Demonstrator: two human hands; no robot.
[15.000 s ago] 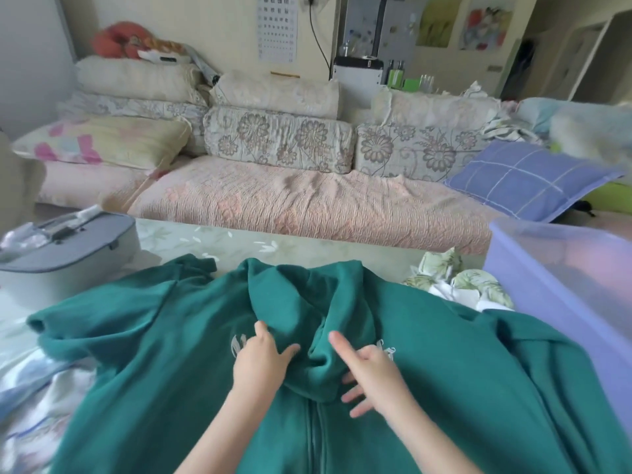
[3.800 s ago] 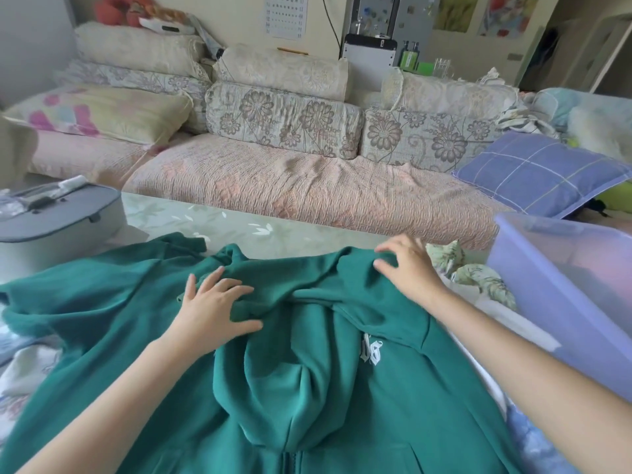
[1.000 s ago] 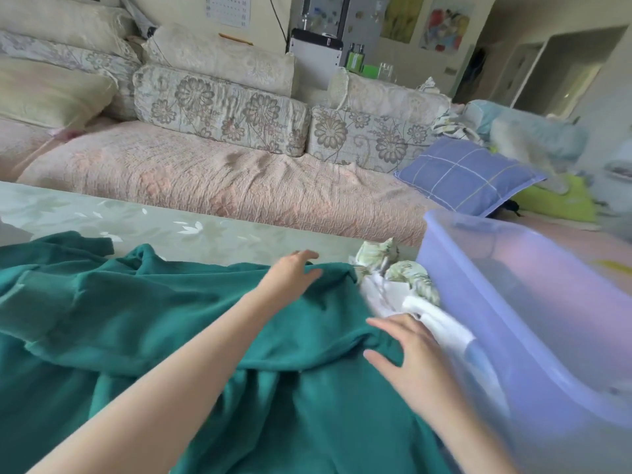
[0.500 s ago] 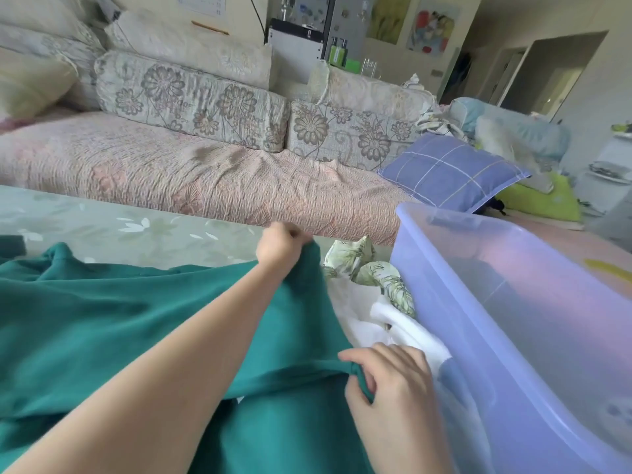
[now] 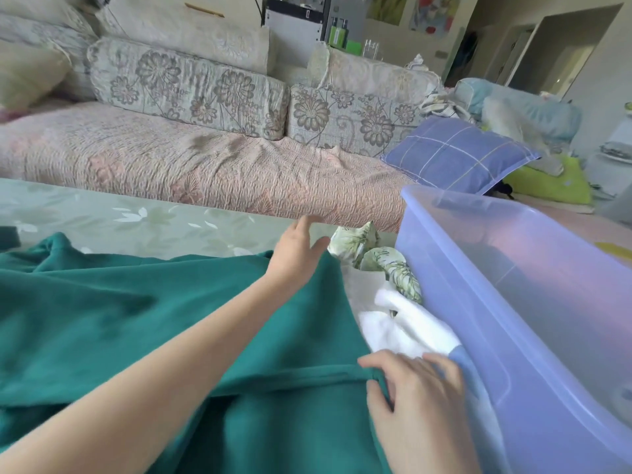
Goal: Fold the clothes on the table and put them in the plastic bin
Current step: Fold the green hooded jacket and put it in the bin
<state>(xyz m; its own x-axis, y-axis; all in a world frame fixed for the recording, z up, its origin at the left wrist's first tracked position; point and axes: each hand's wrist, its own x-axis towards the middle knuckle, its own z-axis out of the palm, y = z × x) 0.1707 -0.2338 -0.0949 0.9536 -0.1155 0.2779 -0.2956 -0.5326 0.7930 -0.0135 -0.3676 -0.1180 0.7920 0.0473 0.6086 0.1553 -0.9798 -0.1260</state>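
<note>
Our green hoodie (image 5: 136, 319) lies spread along the near edge of the worktop (image 5: 136, 217), our left hand (image 5: 297, 248) flat with straight fingers on its far right corner, our right hand (image 5: 410, 398) pinching its folded edge just beside the plastic bin (image 5: 444, 268) at the right edge.

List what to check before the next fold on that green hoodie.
1. Left hand open at the green hoodie far edge: ok.
2. Right hand grip on the folded edge: cannot tell, fingers half curled.
3. Hoodie smooth: not ok, creased at the left.
4. Plastic bin open, beside the hoodie: ok.
5. White garment and leaf-print cloth out of the way: not ok, wedged between hoodie and bin.
</note>
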